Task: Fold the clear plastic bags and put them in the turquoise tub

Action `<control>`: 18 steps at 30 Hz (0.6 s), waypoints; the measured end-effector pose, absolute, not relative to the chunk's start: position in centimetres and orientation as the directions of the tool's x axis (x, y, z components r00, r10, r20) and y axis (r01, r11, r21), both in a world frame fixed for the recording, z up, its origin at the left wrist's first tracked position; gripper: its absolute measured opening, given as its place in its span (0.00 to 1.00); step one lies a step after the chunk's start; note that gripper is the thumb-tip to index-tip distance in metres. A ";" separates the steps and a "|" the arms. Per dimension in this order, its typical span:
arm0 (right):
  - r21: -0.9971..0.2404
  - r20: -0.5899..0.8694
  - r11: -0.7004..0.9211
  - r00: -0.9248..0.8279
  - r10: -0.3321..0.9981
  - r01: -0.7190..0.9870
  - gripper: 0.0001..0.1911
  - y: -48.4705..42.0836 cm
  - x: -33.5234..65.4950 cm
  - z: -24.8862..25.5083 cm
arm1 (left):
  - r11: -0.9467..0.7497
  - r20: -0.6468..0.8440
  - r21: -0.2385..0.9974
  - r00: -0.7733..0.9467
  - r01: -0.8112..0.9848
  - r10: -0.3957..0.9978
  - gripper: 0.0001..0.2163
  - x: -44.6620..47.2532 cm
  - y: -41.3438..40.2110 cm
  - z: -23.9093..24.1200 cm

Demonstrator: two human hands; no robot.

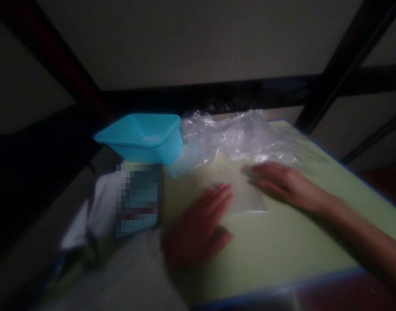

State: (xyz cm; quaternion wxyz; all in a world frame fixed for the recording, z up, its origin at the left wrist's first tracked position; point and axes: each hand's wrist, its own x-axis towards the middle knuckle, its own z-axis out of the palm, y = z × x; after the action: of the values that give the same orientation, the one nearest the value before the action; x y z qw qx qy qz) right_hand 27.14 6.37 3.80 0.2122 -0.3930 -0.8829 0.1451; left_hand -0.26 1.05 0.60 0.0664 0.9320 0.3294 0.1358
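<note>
A flat clear plastic bag (246, 196) lies on a pale green table top (282, 242). My left hand (198, 226) rests palm down at the bag's left edge, fingers stretched out together. My right hand (286, 183) lies flat on the bag's right side, fingers extended toward the left. Neither hand grips anything. Just behind the hands sits a heap of crumpled clear plastic bags (236, 138). The picture is dim and blurred.
A turquoise plastic tub (142, 138) stands at the table's back left corner. Below it are a blurred-out card or packet (139, 201) and white cloth (97, 207). Dark frame bars (340, 56) run behind and to the right. The table has a blue edge (282, 289).
</note>
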 end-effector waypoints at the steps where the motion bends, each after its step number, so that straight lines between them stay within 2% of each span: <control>1: -0.374 0.240 0.696 -0.660 0.711 0.613 0.20 6.6 27.3 3.6 | -0.793 0.166 0.236 0.781 0.562 0.603 0.32 -0.2 1.1 0.7; 4: -0.298 0.115 0.725 -0.731 0.672 0.621 0.28 7.2 28.2 2.5 | -0.799 0.072 0.293 0.821 0.525 0.566 0.34 0.0 1.1 0.8; 8: -0.289 0.013 0.675 -0.703 0.711 0.679 0.34 7.5 29.3 1.5 | -0.790 0.038 0.328 0.828 0.518 0.559 0.36 -0.1 1.2 0.8; 14: -0.280 -0.036 0.662 -0.697 0.717 0.695 0.35 7.8 30.1 1.3 | -0.811 0.029 0.309 0.847 0.497 0.531 0.37 -0.3 1.4 1.0; 18: -0.245 0.030 0.664 -0.679 0.733 0.706 0.31 7.8 29.7 1.6 | -0.824 0.043 0.297 0.855 0.483 0.517 0.37 -0.3 1.4 1.0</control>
State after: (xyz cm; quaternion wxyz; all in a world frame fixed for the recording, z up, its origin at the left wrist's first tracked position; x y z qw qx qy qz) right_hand 29.71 7.78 1.60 0.0629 -0.3955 -0.9100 0.1072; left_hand -0.29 1.36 0.96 0.1388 0.9530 0.2624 0.0610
